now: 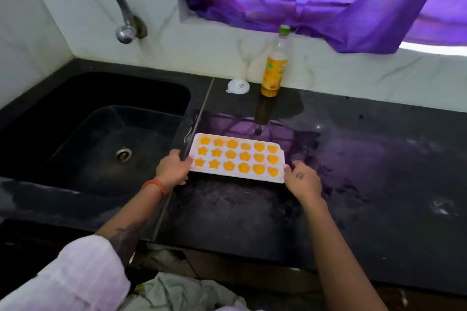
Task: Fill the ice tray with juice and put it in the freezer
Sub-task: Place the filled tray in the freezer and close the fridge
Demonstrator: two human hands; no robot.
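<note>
tray: white ice tray, all cells full of orange juice, on black counter
left hand: gripping left end
right hand: pinching right corner
bottle: juice bottle, capped, by wall

The juice bottle bears a yellow label with green letters starting "SU", the rest unreadable.

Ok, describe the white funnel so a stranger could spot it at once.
Start at the black sink and move right along the dark counter's back wall. The funnel lies just left of the juice bottle: small, white and squat, unlike the tall orange bottle.
</note>
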